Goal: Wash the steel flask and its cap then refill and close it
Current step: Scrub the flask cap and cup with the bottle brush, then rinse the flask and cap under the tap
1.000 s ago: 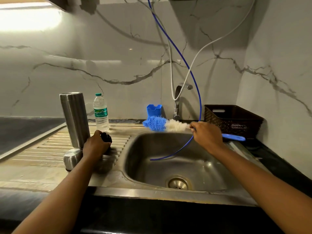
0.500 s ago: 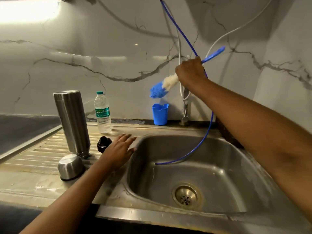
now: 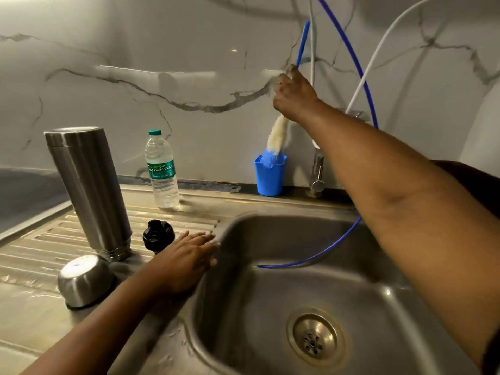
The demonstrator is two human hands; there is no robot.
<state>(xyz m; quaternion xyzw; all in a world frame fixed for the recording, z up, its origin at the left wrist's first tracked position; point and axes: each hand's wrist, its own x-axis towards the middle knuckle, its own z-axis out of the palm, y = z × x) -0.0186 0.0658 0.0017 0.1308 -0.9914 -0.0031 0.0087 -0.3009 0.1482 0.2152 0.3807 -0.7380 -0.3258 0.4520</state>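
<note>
The steel flask [image 3: 88,189] stands upside down on the ribbed drainboard at the left. Its steel cup-shaped cap [image 3: 82,280] lies mouth down in front of it, and a black inner stopper [image 3: 158,235] sits just to the flask's right. My left hand [image 3: 186,259] rests flat and empty on the sink's left rim, next to the stopper. My right hand [image 3: 293,97] is raised by the back wall, gripping a bottle brush [image 3: 277,133] with a blue handle. The brush's blue tip is inside a blue plastic holder cup [image 3: 269,175].
A clear plastic water bottle [image 3: 161,170] with a green label stands behind the flask. The steel sink [image 3: 270,234] has a drain at the lower right. A tap [image 3: 316,171] stands at the back wall. A thin blue tube [image 3: 319,255] and white hoses hang into the basin.
My right hand lifted the brush from over the sink, turned it upright and lowered its tip into the blue cup. My left hand let go of the black stopper and flattened on the rim.
</note>
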